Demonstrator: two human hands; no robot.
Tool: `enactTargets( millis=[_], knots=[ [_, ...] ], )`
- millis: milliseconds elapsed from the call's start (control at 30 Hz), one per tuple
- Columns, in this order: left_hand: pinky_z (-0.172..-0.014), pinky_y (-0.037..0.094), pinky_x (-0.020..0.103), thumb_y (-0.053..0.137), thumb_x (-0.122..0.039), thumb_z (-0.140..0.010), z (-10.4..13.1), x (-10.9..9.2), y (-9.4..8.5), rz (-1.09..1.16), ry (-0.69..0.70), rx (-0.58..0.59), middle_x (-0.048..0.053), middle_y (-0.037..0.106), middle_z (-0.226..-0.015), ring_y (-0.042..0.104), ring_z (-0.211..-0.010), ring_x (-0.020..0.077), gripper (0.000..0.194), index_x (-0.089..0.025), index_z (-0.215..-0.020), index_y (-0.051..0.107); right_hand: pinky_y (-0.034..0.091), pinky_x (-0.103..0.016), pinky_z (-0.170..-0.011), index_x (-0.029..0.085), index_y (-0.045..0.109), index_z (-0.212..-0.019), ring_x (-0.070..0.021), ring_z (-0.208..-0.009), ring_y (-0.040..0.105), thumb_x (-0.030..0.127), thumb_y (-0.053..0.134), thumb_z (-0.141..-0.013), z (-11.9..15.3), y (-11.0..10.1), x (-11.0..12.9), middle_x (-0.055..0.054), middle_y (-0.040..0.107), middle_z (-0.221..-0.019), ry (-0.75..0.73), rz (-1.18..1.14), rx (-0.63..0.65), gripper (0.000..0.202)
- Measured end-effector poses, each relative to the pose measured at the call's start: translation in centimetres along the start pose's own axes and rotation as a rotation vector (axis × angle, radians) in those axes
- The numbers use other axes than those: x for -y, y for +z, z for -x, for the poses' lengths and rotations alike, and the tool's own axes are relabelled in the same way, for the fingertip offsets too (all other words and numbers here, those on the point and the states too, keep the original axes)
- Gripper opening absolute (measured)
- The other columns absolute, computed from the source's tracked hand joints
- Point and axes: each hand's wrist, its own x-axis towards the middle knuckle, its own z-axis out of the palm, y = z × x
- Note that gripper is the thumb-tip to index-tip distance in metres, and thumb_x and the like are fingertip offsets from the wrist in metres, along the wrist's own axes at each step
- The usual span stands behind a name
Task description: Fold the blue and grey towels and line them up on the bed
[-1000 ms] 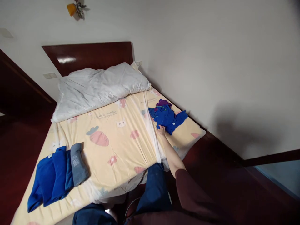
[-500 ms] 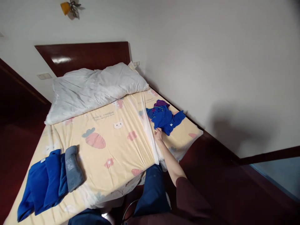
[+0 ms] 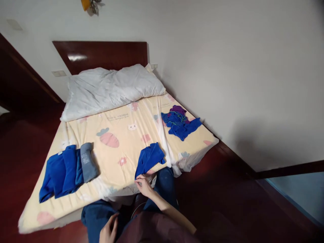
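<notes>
A blue garment point(image 3: 150, 157) lies bunched near the front edge of the bed. My right hand point(image 3: 143, 185) pinches its lower left corner. My left hand point(image 3: 108, 231) is at the bottom of the view over my trouser leg, fingers bent, touching no garment; whether anything is in it cannot be made out. A loose pile of blue clothes point(image 3: 181, 127) with a purple piece point(image 3: 177, 108) rests on the right side of the bed. On the left lie folded blue clothes point(image 3: 59, 173) beside a folded grey one point(image 3: 88, 163).
The bed point(image 3: 108, 179) has a pale yellow sheet with carrot and rabbit prints. A white pillow point(image 3: 111, 87) lies against the dark wooden headboard point(image 3: 108, 54). A wall runs along the right side, and my knees are at the front edge.
My right hand has moved left and towards me with a blue garment from the right pile, which now lies nearer. My left hand has come into view. The view has shifted slightly.
</notes>
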Motion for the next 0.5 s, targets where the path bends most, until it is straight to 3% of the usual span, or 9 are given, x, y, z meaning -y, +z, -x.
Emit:
enactTargets(
  millis=[67, 133, 267, 367, 500],
  knots=[
    [-0.086, 0.059, 0.034, 0.051, -0.057, -0.085, -0.6, -1.1, 0.7, 0.032, 0.054, -0.045, 0.006, 0.078, -0.103, 0.074, -0.098, 0.0271, 0.044, -0.023, -0.099, 0.075, 0.052, -0.039, -0.089, 0.026, 0.078, -0.095, -0.0240, -0.098, 0.063, 0.010, 0.060, -0.088, 2.0, 1.7, 1.2, -0.006, 0.068, -0.099, 0.027, -0.045, 0.012, 0.025],
    [-0.091, 0.058, 0.036, 0.050, -0.055, -0.088, -1.3, -2.5, 1.3, 0.070, 0.127, -0.045, 0.009, 0.076, -0.109, 0.072, -0.103, 0.0261, 0.044, -0.020, -0.102, 0.074, 0.051, -0.039, -0.089, 0.027, 0.077, -0.099, -0.0236, -0.096, 0.062, 0.013, 0.060, -0.090, 2.8, 1.6, 2.6, -0.005, 0.068, -0.097, 0.030, -0.061, 0.032, 0.024],
    [-0.090, 0.058, 0.039, 0.047, -0.046, -0.095, -2.7, -5.3, 1.5, 0.110, 0.222, 0.015, 0.013, 0.070, -0.114, 0.070, -0.102, 0.0241, 0.042, -0.018, -0.119, 0.068, 0.048, -0.040, -0.091, 0.026, 0.077, -0.097, -0.0231, -0.092, 0.059, 0.015, 0.060, -0.093, 1.8, -1.7, 5.5, -0.005, 0.070, -0.091, -0.077, -0.025, 0.036, 0.021],
    [-0.104, 0.051, 0.046, 0.045, -0.034, -0.097, -3.6, -7.5, 1.3, 0.112, 0.339, -0.028, 0.013, 0.066, -0.125, 0.064, -0.118, 0.0251, 0.038, -0.019, -0.127, 0.064, 0.047, -0.039, -0.089, 0.025, 0.075, -0.092, -0.0230, -0.094, 0.059, 0.012, 0.059, -0.092, 1.2, -3.8, 7.8, -0.004, 0.070, -0.090, -0.158, 0.001, 0.068, 0.021],
    [-0.117, 0.040, 0.048, 0.041, -0.022, -0.098, -4.0, -10.7, 1.1, 0.111, 0.531, -0.040, 0.013, 0.053, -0.146, 0.049, -0.138, 0.0239, 0.044, -0.021, -0.139, 0.056, 0.047, -0.037, -0.089, 0.025, 0.070, -0.085, -0.0210, -0.092, 0.060, 0.006, 0.054, -0.089, 2.2, -4.7, 10.2, -0.003, 0.066, -0.090, -0.226, 0.031, 0.148, 0.025]
  ],
)
